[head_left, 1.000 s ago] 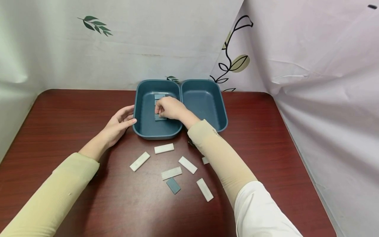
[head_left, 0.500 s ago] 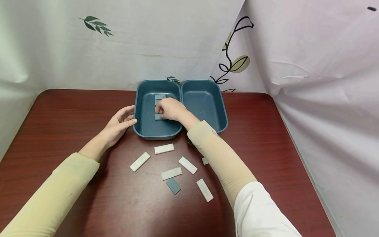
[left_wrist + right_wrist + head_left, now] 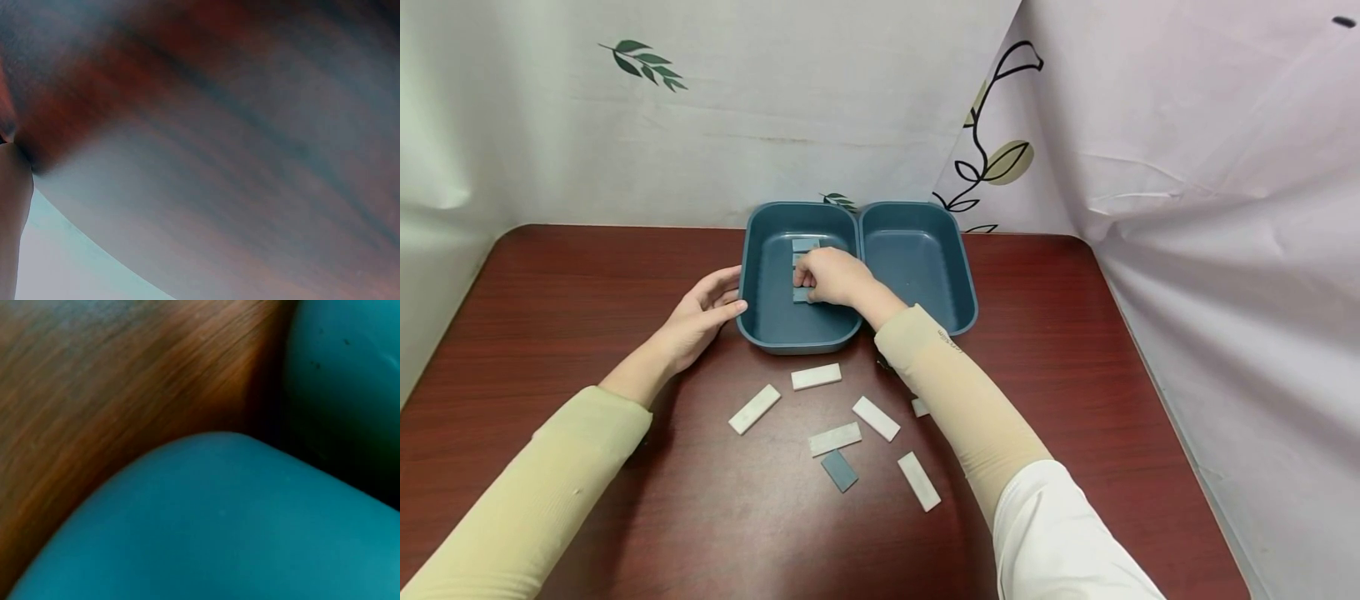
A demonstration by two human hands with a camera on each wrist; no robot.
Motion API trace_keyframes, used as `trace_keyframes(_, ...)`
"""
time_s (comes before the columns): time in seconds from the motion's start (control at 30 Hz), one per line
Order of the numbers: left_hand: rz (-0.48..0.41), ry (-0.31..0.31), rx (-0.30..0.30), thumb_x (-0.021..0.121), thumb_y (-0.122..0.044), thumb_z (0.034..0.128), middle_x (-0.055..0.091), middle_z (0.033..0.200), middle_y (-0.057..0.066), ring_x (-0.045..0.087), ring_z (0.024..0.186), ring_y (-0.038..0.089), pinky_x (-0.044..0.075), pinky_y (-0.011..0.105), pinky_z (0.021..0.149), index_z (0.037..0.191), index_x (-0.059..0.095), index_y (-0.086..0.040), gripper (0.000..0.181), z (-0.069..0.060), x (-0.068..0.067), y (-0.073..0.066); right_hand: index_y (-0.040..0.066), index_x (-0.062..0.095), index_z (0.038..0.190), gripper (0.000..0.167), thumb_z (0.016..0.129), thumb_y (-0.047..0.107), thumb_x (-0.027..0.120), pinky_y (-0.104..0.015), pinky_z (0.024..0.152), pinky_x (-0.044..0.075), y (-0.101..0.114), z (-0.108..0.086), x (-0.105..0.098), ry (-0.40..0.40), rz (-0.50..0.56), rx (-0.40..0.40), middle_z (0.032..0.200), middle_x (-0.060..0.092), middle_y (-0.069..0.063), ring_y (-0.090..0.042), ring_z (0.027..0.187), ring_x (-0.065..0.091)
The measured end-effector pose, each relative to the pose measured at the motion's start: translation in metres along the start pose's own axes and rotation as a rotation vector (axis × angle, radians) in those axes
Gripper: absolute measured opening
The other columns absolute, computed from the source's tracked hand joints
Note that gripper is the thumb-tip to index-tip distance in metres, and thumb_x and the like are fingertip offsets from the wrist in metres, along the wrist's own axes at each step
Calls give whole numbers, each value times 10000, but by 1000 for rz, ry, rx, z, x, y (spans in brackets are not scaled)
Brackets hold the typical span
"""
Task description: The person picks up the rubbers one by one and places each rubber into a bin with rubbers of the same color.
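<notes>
A dark red-brown wooden table spreads across the view, its near part bearing loose flat pieces. Nearest lie a slanted white piece and a loose blue-grey piece, the latter at the edge of a greyish-white piece; whether those two touch is hard to tell. Just beyond are three more white pieces, scattered at different angles, and a pale piece partly hidden by the right sleeve. Farther on stands the left tray, its rim against the right tray. The left hand rests at its outer side, thumb at the rim, fingers fairly straight along the wall, gripping nothing visible. The right hand reaches inside with bent fingers over a column of blue-grey pieces; whether it pinches one cannot be told. Three show in part around the fingers. Judging from this, most of the visible blue-grey ones are already in the left tray, with one left outside, and all the visible white ones lie on the table. Behind hangs a pale leaf-printed cloth.
</notes>
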State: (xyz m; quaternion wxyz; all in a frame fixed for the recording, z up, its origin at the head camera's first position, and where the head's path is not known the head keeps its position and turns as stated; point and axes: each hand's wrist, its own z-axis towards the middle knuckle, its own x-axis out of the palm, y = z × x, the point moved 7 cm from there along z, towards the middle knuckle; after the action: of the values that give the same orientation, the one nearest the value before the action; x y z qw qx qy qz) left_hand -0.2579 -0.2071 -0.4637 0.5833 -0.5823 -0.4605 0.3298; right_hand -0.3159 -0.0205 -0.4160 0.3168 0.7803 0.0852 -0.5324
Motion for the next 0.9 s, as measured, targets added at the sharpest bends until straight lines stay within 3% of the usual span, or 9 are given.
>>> trace_keyframes(0.63,-3,5,14,565,-37,1086,499,1470,-68,565,1279,27,464,123,1046,1634,342,-70,592,1,0,0,146,759,1220,239,983,124,774,-287,979,541,-1,2,1,0,-9,7,1175,729,-22,-155,1097,661)
trace_keyframes(0.9,0,-2,4,575,-46,1085,494,1472,-81,561,1283,28,464,121,1043,1638,337,-72,603,1,0,0,139,765,1206,218,988,131,759,-279,979,540,-1,2,-2,-25,38,-18,1166,739,-31,-155,1089,667)
